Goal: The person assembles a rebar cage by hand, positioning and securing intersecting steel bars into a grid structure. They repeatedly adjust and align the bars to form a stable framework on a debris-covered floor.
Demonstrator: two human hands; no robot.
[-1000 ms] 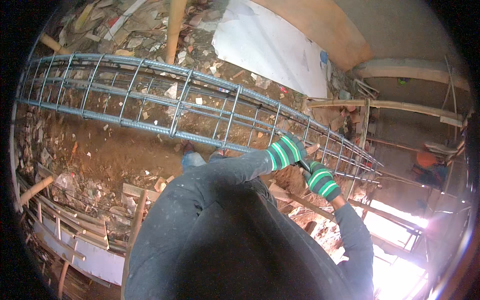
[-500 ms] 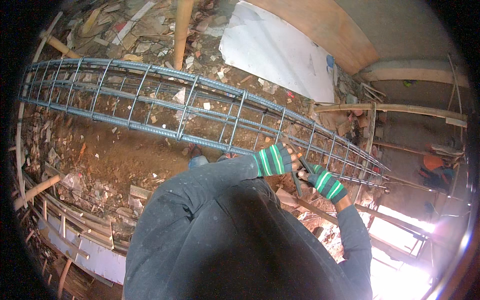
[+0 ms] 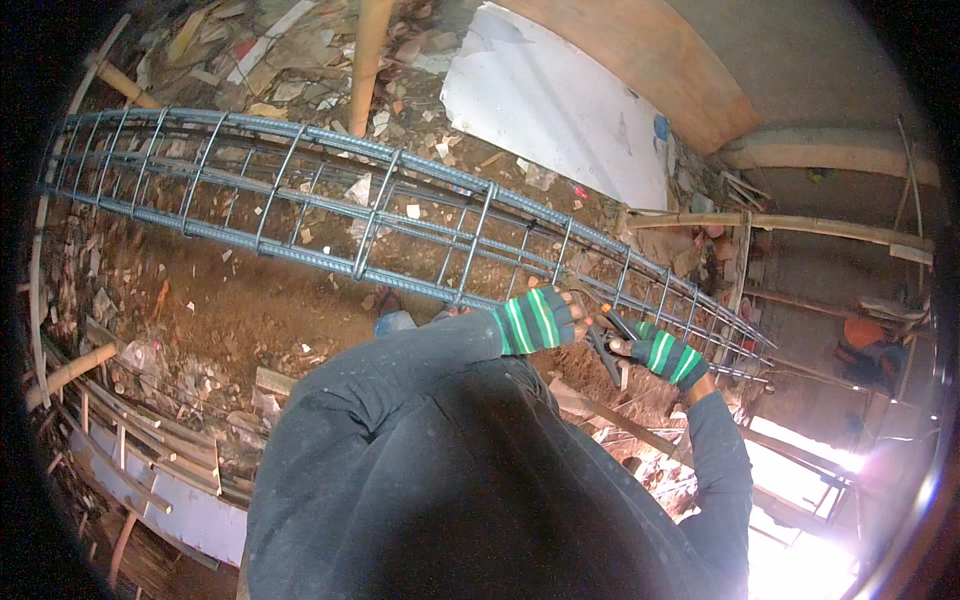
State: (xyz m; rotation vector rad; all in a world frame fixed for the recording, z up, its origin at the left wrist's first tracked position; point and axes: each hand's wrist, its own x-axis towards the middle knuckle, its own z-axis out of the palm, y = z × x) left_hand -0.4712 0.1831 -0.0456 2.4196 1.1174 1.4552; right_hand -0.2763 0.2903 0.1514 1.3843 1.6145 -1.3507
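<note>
- Along the near side of the rebar cage (image 3: 362,272), toward its right half, the two gloved hands face each other with a dark tool (image 3: 603,357) between them.
- A second ago the left hand (image 3: 545,318) overlapped the cage's near edge; now it sits lower and more to the left, its fingers bent inward. Whether they pinch anything, I cannot tell.
- The right hand (image 3: 668,355) is closed on the tool — its two arms show spread apart now, where half a second ago the hands nearly met around it and hid much of it.
- The cage itself runs across the view much as it did, narrowing to the right, with rubble-strewn ground (image 3: 200,300) under it and a bamboo pole (image 3: 367,70) beyond.
- Judging by the wider gap between the hands, the tool is being handled rather than pressed on the steel; whether its tip touches a bar is too small to tell.
</note>
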